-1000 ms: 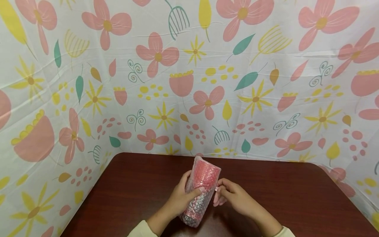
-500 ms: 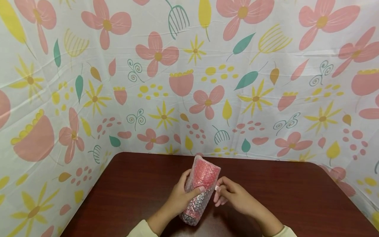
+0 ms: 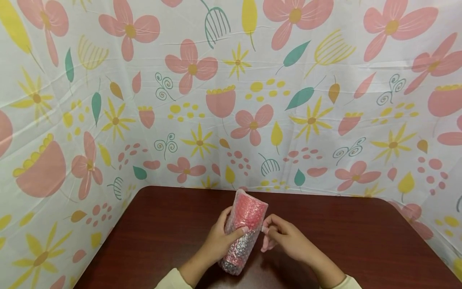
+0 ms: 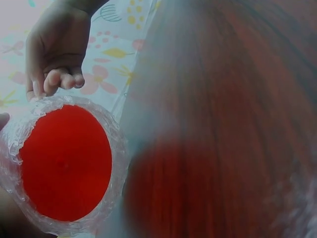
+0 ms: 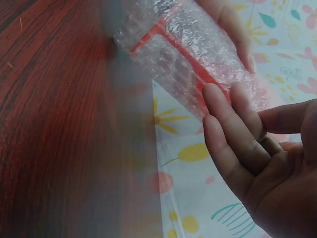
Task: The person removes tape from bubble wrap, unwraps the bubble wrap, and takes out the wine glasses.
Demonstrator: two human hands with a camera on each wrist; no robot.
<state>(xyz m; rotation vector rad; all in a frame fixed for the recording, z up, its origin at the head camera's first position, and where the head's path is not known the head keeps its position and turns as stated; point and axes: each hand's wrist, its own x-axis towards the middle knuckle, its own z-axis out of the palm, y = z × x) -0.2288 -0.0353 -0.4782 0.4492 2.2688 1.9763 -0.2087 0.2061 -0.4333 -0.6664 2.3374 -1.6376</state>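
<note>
A red cylinder-shaped thing wrapped in bubble wrap, partly silvery at its lower half, leans to the right over the table. My left hand grips it from the left side, thumb across the front. In the left wrist view its flat round red end shows inside the clear wrap. A red bar like a handle shows through the plastic in the right wrist view. My right hand pinches at the wrap's right edge between thumb and forefinger, the other fingers loosely bent.
The dark red-brown wooden table stretches beneath both hands. A white cloth with pink, yellow and green flower prints hangs behind the table and along its left side.
The wrapped cylinder and the left hand hold nearly still. The right hand's fingers shift very slightly at the wrap's edge.
</note>
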